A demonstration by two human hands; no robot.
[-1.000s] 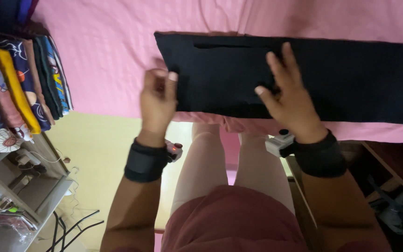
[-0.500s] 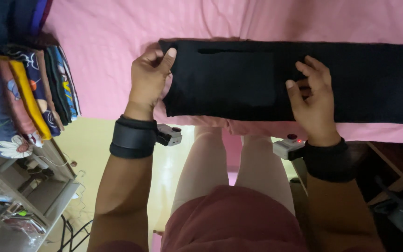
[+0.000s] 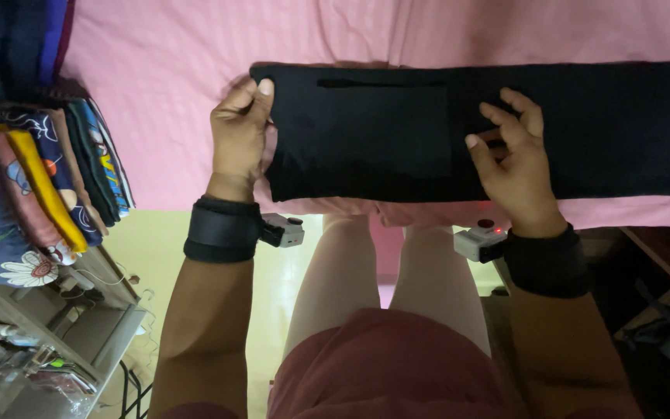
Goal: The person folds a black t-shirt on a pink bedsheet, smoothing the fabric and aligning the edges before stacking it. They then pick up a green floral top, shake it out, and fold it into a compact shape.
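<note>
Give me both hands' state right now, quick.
Left hand: closed, gripping the left end of the folded black garment.
Right hand: open, fingers curled loosely on the garment, no grip.

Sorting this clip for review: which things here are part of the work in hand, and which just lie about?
In hand:
black folded garment on the pink bedsheet
left hand, gripping the garment's left end
right hand, fingers curled on its middle

Lying about:
stack of folded colourful clothes
cluttered shelf

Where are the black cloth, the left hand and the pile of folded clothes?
black cloth (image 3: 397, 136), head view, on its pocket panel.
left hand (image 3: 238, 132), head view, on its back.
pile of folded clothes (image 3: 40, 186), head view, on the yellow fold.
</note>
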